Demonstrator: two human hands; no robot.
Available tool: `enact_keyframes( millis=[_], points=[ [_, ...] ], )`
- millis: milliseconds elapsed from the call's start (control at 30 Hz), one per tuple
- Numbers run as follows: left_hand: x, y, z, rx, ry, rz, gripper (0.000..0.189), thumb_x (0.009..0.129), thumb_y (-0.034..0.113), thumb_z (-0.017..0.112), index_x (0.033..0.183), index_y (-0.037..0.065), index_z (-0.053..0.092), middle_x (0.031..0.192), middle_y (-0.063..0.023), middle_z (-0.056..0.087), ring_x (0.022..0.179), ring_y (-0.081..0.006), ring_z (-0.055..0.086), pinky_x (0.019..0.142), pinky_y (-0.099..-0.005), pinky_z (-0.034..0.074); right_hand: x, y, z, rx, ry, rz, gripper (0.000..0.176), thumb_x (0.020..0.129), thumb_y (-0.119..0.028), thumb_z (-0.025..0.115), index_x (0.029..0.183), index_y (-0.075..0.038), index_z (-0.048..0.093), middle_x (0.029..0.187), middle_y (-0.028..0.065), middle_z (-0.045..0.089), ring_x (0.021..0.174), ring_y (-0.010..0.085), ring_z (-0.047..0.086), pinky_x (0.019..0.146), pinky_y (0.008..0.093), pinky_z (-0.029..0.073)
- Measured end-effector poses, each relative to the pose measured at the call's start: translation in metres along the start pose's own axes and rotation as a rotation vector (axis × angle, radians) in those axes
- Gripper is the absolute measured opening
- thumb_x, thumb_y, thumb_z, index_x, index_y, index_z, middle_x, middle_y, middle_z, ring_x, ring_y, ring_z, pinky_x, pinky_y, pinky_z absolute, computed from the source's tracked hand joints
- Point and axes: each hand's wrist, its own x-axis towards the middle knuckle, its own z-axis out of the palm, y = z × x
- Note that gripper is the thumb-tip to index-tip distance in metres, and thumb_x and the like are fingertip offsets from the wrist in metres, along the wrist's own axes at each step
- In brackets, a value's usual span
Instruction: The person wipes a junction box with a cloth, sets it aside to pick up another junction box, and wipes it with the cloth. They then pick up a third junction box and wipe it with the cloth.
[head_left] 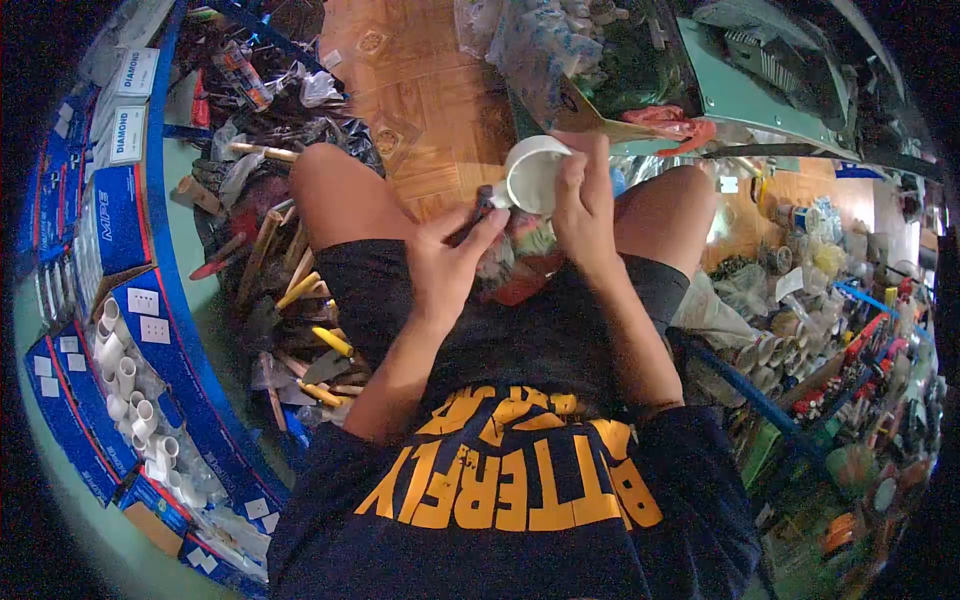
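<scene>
A white cup-like piece (533,180) with a round open rim is held between my hands above my lap. My right hand (588,205) grips its right side, thumb near the rim. My left hand (450,258) is closed around a small dark item (482,203) that meets the white piece at its lower left; what the item is cannot be made out. Below the hands, a plastic bag with something red and green (525,255) lies between my thighs.
Shelves with blue boxes (122,215) and white pipe fittings (143,420) stand at left. Yellow-handled tools (333,341) lie beside my left leg. A red plastic bag (672,126) rests at upper right, near a green panel (750,90). Bagged goods (790,320) fill the right side.
</scene>
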Motion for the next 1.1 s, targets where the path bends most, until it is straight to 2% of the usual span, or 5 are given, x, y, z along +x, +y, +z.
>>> enact_keyframes(
  millis=[233,433,533,800,1100],
  points=[
    [-0.005,0.002,-0.002,0.815,0.103,1.018,0.03,0.064,0.004,0.074,0.093,0.002,0.069,0.07,-0.0047,0.052,0.065,-0.0231,0.053,0.057,-0.0366,0.042,0.004,-0.009,0.012,0.979,-0.114,0.757,0.056,0.101,-0.054,0.026,0.125,-0.007,0.046,0.113,0.0099,0.057,0.107,0.0239,0.057,0.095,0.0372,0.045],
    [-0.016,0.005,0.002,0.433,-0.135,0.818,0.021,0.079,0.006,0.068,0.099,0.0,0.068,0.076,-0.0049,0.057,0.067,-0.0204,0.058,0.063,-0.0326,0.047,0.008,0.011,0.004,1.001,-0.154,0.638,0.054,0.101,-0.05,0.033,0.137,-0.01,0.039,0.116,0.0127,0.06,0.092,0.0241,0.058,0.078,0.037,0.049],
    [-0.017,0.022,0.004,-0.3,0.213,0.151,0.023,0.098,0.019,0.054,0.097,-0.003,0.063,0.084,-0.0008,0.063,0.073,-0.0105,0.057,0.064,-0.027,0.047,0.009,0.005,-0.003,1.105,-0.206,0.621,0.054,0.102,-0.049,0.031,0.139,-0.011,0.038,0.116,0.0167,0.06,0.087,0.0241,0.058,0.072,0.0349,0.049],
    [0.008,0.008,0.01,0.67,0.138,0.901,0.031,0.08,0.019,0.071,0.11,0.011,0.07,0.128,-0.0153,0.053,0.116,-0.0365,0.047,0.097,-0.0459,0.035,-0.003,-0.008,0.007,1.018,-0.275,0.647,0.048,0.104,-0.043,0.026,0.133,-0.009,0.045,0.117,0.0079,0.058,0.104,0.02,0.057,0.091,0.0339,0.048],
    [0.006,0.02,0.006,0.78,0.046,0.844,0.026,0.082,0.02,0.068,0.106,0.01,0.072,0.144,-0.0188,0.042,0.128,-0.0428,0.038,0.107,-0.0519,0.027,-0.006,0.008,0.014,0.949,-0.31,0.496,0.044,0.104,-0.042,0.029,0.129,-0.01,0.046,0.112,0.0091,0.058,0.104,0.0197,0.057,0.092,0.0342,0.048]
  ],
)
